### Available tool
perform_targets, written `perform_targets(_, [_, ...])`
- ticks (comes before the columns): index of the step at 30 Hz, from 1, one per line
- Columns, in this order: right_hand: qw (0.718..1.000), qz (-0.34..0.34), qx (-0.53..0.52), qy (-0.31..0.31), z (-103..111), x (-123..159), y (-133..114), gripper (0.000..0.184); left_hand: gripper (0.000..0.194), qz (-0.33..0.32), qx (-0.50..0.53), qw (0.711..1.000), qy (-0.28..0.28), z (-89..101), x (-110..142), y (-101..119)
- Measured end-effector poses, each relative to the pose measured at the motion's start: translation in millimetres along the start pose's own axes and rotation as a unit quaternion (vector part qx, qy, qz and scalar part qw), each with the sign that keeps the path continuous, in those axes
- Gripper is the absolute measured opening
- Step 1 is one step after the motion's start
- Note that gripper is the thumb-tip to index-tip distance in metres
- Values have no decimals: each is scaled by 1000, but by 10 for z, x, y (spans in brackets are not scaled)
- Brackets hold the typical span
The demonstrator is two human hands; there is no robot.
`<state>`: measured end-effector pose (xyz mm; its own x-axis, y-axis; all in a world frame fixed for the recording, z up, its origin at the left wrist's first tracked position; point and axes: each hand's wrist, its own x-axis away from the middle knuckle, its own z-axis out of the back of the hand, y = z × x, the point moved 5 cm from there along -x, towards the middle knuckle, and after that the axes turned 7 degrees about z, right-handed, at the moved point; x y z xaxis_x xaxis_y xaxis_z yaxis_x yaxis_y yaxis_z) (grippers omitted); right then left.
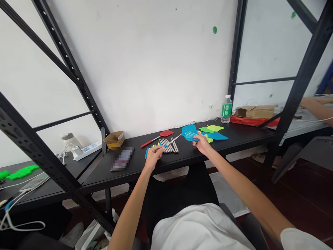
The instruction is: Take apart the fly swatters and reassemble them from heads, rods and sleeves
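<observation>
A blue fly swatter [189,132] with a thin metal rod is held just above the black table [140,166]. My right hand [202,143] pinches the edge of its perforated head. My left hand [154,156] is closed on the blue grip at the rod's other end. Beneath the rod lie several metal rods [174,146] side by side, with several coloured grips [149,151] partly hidden by my left hand. Behind them rests a red fly swatter [156,138]. Loose green swatter heads [214,128] and a blue swatter head [218,136] lie beyond my right hand.
A small cardboard box [114,139] and a blurred-out flat object [122,159] are on the left. At the back right stand a water bottle [226,109] and a torn carton [256,111]. Black shelf posts [303,73] frame both sides. Another person's arm [318,106] shows at far right.
</observation>
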<state>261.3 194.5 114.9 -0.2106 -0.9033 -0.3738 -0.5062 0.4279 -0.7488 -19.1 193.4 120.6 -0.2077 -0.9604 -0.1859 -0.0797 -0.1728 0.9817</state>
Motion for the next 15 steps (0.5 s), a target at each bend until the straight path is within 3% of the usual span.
perform_targets(9, [999,-6,22,25,-26,18,-20,39,44,-15,35,999,-12,8,-1,19])
perform_targets(15, [999,4,38,23,-16,10,-10,39,38,-20,76,996,32,59,-1,38])
